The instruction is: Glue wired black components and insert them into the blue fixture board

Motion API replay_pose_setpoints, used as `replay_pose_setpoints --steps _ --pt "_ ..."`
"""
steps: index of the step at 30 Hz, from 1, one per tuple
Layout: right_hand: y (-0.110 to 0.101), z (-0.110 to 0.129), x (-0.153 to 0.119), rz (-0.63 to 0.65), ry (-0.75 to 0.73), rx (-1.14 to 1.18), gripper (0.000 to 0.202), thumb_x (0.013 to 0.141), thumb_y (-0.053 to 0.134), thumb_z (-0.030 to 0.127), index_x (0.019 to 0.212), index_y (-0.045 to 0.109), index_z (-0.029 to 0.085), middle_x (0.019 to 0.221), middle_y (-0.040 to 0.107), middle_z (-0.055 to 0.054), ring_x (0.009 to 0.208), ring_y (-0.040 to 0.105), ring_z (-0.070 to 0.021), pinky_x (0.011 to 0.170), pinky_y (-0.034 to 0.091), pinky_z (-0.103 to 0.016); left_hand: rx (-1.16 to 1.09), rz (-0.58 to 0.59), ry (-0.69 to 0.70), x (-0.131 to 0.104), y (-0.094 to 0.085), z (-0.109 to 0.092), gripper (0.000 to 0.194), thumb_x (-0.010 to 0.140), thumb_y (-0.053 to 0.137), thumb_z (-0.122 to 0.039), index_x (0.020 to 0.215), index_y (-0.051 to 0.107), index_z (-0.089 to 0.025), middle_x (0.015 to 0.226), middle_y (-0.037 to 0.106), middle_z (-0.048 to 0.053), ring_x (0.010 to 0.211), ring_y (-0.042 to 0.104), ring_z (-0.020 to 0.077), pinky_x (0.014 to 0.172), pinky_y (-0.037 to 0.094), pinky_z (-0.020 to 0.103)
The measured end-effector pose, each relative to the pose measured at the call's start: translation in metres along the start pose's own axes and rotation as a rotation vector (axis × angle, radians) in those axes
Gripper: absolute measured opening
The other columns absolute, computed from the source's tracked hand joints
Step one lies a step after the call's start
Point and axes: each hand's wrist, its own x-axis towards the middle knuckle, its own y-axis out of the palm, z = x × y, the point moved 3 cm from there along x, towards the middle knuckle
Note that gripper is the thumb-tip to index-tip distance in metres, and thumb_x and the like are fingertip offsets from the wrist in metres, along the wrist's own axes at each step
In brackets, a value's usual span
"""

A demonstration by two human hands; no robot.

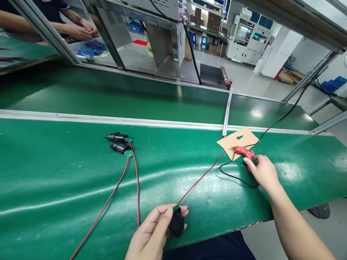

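Near the front edge of the green bench, my left hand [159,227] holds a black plug-like part [176,223] with a green piece at its top. A red wire [202,177] runs from it up to the right. My right hand [261,169] has its thumb and fingers around the handle of a red glue gun [244,151], whose tip points left over a brown cardboard sheet [230,141]. Two more black parts [119,146] with green ends lie at the left on the bench, red wires trailing from them toward the front.
A white rail [114,121] crosses the bench behind the parts, with a short metal bar [227,112] beyond. The gun's black cord [284,116] goes up right. Another person's hands [85,30] are at the upper left.
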Motion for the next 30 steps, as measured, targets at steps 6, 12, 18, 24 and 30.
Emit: replay_pose_setpoints --steps 6,12,18,24,30 --pt "0.015 -0.02 0.015 0.212 0.172 0.189 0.051 0.065 0.076 0.067 0.073 0.065 0.018 0.058 0.065 -0.005 0.051 0.055 -0.0187 0.051 0.037 -0.031 -0.061 0.018 0.008 0.002 0.015 -0.005 0.047 0.079 0.076 -0.059 0.092 0.07 -0.014 0.095 0.08 0.013 0.092 0.074 0.0288 0.072 0.062 0.037" --pt "0.0 -0.033 0.012 0.199 0.175 0.476 0.056 0.063 0.073 0.071 0.079 0.062 0.019 0.064 0.064 -0.003 0.052 0.053 -0.0154 0.047 0.04 -0.027 -0.066 0.011 0.028 0.005 0.012 0.003 0.043 0.084 0.071 -0.058 0.091 0.068 -0.016 0.096 0.079 0.012 0.096 0.073 0.0298 0.073 0.061 0.036" --pt "-0.022 -0.013 -0.028 0.3 -0.064 0.957 0.028 0.087 0.073 0.038 0.106 0.067 0.02 0.093 0.07 -0.008 0.055 0.057 -0.0141 0.051 0.048 -0.029 -0.044 0.034 0.005 0.007 0.013 0.004 0.04 0.086 0.069 -0.056 0.088 0.068 -0.017 0.097 0.079 0.013 0.095 0.072 0.0304 0.073 0.06 0.037" --pt "-0.028 0.04 -0.07 0.613 -0.399 0.754 0.025 0.098 0.062 0.029 0.121 0.064 0.021 0.098 0.069 -0.009 0.056 0.058 -0.0143 0.049 0.05 -0.028 -0.044 0.058 -0.011 0.008 0.024 -0.002 0.039 0.086 0.069 -0.057 0.089 0.065 -0.018 0.098 0.079 0.014 0.094 0.073 0.0311 0.073 0.06 0.041" --pt "-0.014 0.082 -0.091 0.786 -0.762 0.595 0.01 0.098 0.058 0.022 0.089 0.056 0.021 0.081 0.057 -0.003 0.075 0.056 -0.0182 0.068 0.047 -0.032 -0.059 0.098 0.014 0.005 0.029 -0.001 0.037 0.088 0.067 -0.055 0.083 0.064 -0.018 0.082 0.074 0.006 0.077 0.067 0.0213 0.068 0.055 0.032"
